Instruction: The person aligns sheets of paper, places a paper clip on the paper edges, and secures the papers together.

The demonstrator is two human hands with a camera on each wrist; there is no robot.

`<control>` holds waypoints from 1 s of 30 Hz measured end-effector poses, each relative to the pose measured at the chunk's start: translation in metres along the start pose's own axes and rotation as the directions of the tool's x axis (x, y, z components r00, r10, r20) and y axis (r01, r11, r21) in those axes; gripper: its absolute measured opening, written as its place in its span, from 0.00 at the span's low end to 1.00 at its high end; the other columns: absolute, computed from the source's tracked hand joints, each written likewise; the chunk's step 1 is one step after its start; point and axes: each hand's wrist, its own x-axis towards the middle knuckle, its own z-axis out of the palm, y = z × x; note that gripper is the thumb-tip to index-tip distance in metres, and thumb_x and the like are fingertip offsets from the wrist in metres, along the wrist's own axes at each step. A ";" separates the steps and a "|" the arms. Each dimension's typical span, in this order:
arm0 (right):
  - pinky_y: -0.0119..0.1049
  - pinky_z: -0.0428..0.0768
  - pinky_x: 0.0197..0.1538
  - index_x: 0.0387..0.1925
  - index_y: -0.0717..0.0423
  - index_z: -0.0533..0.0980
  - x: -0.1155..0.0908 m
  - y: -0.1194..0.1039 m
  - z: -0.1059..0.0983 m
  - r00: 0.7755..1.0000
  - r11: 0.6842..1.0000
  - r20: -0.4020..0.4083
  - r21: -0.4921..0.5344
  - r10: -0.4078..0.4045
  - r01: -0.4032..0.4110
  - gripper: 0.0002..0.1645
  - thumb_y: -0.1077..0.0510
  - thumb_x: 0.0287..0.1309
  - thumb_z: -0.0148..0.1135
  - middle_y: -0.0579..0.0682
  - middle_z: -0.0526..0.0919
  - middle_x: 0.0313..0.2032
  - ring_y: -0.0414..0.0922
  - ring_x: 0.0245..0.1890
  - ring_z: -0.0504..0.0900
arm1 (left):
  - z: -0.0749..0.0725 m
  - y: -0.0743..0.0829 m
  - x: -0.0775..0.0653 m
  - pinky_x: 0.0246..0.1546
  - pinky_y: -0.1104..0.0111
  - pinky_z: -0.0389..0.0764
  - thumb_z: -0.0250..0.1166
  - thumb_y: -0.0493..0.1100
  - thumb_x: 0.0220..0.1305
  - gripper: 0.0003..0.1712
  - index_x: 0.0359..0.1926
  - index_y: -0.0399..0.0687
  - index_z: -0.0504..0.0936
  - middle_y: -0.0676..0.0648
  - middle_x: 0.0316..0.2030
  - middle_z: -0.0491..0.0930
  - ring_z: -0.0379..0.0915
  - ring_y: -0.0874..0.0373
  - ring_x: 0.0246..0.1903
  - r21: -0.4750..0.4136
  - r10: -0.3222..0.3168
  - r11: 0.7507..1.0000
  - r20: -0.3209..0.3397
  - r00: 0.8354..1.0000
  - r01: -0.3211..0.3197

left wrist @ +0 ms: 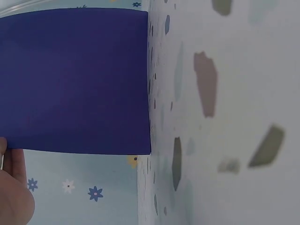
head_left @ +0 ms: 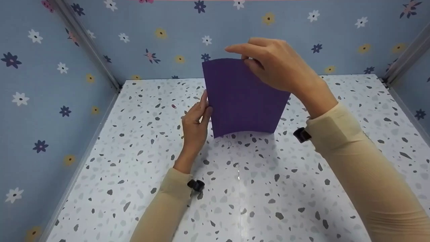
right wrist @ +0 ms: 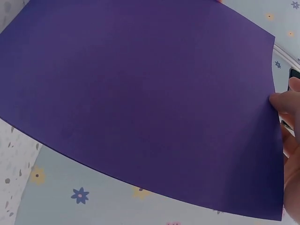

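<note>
A purple sheet [head_left: 245, 97], smooth and slightly bowed, stands upright on the speckled table; whether it is card or foam I cannot tell. My right hand [head_left: 277, 64] pinches its top edge, thumb on the near face and index finger stretched out above. In the right wrist view, a dark-edged object [right wrist: 294, 75] shows partly behind the right fingers; its kind is hidden. At the sheet's left edge, my left hand [head_left: 196, 124] holds it between thumb and fingers. The left wrist view shows the left hand [left wrist: 16, 197] at the sheet's lower edge.
A small red item [head_left: 173, 106], too small to name, lies on the table [head_left: 141, 174] left of the sheet. Blue flowered walls [head_left: 188, 37] enclose the back and sides, with grey metal posts [head_left: 90, 43] at the corners.
</note>
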 end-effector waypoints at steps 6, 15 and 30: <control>0.52 0.82 0.41 0.72 0.44 0.78 0.001 -0.004 0.001 0.999 0.999 0.034 -0.005 0.034 -0.034 0.29 0.68 0.77 0.57 0.58 0.87 0.47 0.56 0.35 0.84 | 0.001 0.000 0.000 0.55 0.66 0.85 0.62 0.32 0.77 0.27 0.74 0.38 0.73 0.43 0.51 0.88 0.85 0.52 0.52 0.022 -0.002 1.000 0.007 1.000 0.002; 0.47 0.77 0.37 0.74 0.38 0.75 0.004 -0.008 0.003 0.995 0.997 0.081 -0.055 0.051 -0.047 0.29 0.64 0.79 0.55 0.58 0.84 0.40 0.53 0.28 0.75 | 0.000 0.002 0.000 0.53 0.68 0.84 0.62 0.32 0.78 0.28 0.75 0.37 0.71 0.43 0.49 0.88 0.84 0.52 0.49 0.016 0.003 1.000 0.022 1.000 -0.004; 0.50 0.80 0.39 0.73 0.36 0.76 0.007 -0.010 0.012 0.990 0.993 0.127 -0.106 0.065 -0.052 0.29 0.63 0.80 0.55 0.58 0.85 0.41 0.55 0.30 0.78 | -0.001 0.000 0.000 0.49 0.70 0.83 0.62 0.34 0.79 0.29 0.76 0.41 0.71 0.44 0.46 0.87 0.82 0.55 0.45 0.058 -0.012 0.998 0.039 0.999 0.010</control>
